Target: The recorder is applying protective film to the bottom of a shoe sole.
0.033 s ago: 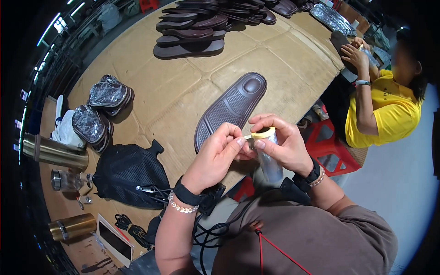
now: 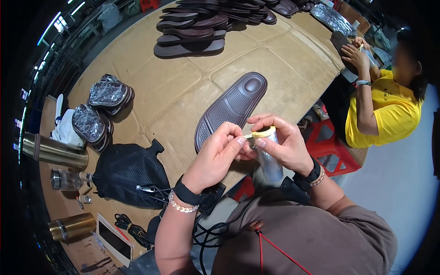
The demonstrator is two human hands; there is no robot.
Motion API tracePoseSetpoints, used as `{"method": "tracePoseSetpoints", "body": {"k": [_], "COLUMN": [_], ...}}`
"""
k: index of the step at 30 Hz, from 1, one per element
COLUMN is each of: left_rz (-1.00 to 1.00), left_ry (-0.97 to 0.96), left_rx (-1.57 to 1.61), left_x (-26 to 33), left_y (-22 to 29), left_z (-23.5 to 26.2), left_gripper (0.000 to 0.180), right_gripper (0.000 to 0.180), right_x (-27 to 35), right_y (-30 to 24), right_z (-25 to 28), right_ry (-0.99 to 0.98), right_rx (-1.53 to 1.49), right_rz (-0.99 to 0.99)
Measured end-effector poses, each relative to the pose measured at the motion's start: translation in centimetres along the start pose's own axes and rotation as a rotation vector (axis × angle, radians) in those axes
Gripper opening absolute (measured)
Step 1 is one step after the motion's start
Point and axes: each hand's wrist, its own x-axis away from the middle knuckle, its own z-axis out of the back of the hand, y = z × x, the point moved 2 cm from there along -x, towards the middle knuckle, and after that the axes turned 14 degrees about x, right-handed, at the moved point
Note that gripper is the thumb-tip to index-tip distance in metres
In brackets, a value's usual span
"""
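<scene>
The fingertips of the left hand (image 2: 220,153) are pressed together in a pinch on what looks like the loose end of a small roll of pale tape (image 2: 263,132), which the right hand (image 2: 284,144) grips between thumb and curled fingers. The right hand also holds a shiny, foil-wrapped sole (image 2: 270,165) upright, hanging just off the near edge of the cardboard-covered table (image 2: 183,91). Whether the tape has yet touched the wrapping cannot be told, so the taping looks barely begun. Just beyond the hands, near that edge, lies one bare dark brown sole (image 2: 231,107), unwrapped. Toward the table's left edge sit two small stacks of foil-wrapped soles (image 2: 98,107), apparently finished, and at the far edge a larger spread of bare brown soles (image 2: 201,27) waits. A black mesh bag (image 2: 130,174) rests at the near left corner. At the right edge, a person in a yellow shirt (image 2: 385,107) handles another sole.
</scene>
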Motion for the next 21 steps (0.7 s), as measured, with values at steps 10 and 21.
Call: {"method": "tracePoseSetpoints", "body": {"k": [10,21], "left_rz": [0.023,0.140], "left_ry": [-0.100,-0.001], "left_rx": [0.010,0.186], "left_x": [-0.2,0.3], "left_y": [-0.2,0.2], "left_z": [0.3,0.0], "left_gripper": [0.018,0.028], "right_gripper": [0.028,0.021], "right_x": [-0.1,-0.5], "right_y": [-1.1,-0.9], "right_z": [0.2,0.9], "right_ry": [-0.164,-0.010], "right_rx": [-0.057,-0.082], "right_rz": [-0.200,-0.195]}}
